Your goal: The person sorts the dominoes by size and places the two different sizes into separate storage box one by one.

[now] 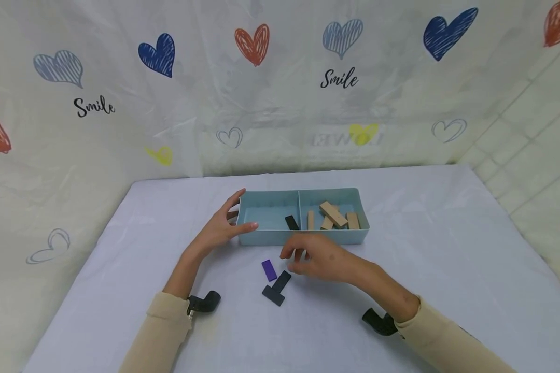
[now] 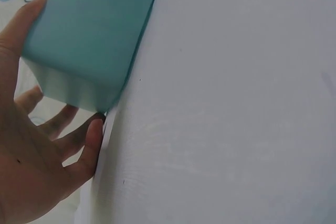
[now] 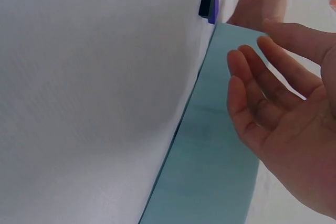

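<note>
Head view shows the right hand [image 1: 324, 259] with loose, empty fingers [image 3: 247, 85], hovering just before the near wall of the blue tray [image 1: 303, 237], above a purple block [image 1: 269, 270] and two black blocks [image 1: 277, 288] lying midway on the table [image 1: 448, 269]. The left hand [image 1: 224, 228] braces the tray's left end with straight fingers and thumb. A sound pickup would, I judge, pinch one block by its long sides while the tray remains steadied.

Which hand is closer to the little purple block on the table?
The right hand, empty, hovers just right of the purple block. The left hand is farther up, touching the blue tray's left end.
</note>
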The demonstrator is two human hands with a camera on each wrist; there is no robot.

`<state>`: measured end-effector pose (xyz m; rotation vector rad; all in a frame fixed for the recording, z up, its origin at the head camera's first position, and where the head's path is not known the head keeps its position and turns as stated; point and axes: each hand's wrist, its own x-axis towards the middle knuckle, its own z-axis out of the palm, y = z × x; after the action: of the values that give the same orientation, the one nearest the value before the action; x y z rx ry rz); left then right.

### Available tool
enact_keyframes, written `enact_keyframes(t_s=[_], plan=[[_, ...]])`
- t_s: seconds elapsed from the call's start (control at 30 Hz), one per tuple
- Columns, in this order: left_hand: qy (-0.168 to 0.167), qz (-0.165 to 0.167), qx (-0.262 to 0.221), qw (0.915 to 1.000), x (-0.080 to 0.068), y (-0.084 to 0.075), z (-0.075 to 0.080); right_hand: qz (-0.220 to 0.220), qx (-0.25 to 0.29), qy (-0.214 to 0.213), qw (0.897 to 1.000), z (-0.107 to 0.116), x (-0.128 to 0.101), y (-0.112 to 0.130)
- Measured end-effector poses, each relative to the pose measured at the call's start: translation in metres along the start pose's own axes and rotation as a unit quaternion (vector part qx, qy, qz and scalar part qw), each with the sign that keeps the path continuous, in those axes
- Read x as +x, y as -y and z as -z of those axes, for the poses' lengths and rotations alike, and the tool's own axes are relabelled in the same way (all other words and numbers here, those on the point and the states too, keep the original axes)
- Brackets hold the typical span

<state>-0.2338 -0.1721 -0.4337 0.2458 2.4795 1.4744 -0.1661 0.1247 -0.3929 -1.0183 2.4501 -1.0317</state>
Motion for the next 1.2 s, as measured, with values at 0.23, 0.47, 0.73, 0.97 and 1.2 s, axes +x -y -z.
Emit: enact_keyframes(t_s=[0.23,0.47,0.73,0.97,1.2], plan=[[0.001,0.007,0.010,0.9999,-0.002,0.002,0.001,-0.025,0.005,0.022,0.999,-0.007,0.000,-0.001],[-0.005,0.003,0.007,1.0000,-0.001,0.003,0.002,-0.031,-0.003,0.042,0.999,-0.010,0.000,0.000],[0.003,0.001,0.001,1.0000,0.001,0.001,0.001,-0.041,-0.009,0.059,0.997,-0.014,0.001,0.000],[0.006,-0.001,-0.005,1.0000,0.001,-0.001,0.002,-0.036,-0.018,0.061,0.997,-0.017,0.001,0.003],[0.008,-0.003,-0.005,1.0000,-0.001,-0.005,0.001,-0.041,-0.033,0.064,0.997,-0.021,0.003,0.003]])
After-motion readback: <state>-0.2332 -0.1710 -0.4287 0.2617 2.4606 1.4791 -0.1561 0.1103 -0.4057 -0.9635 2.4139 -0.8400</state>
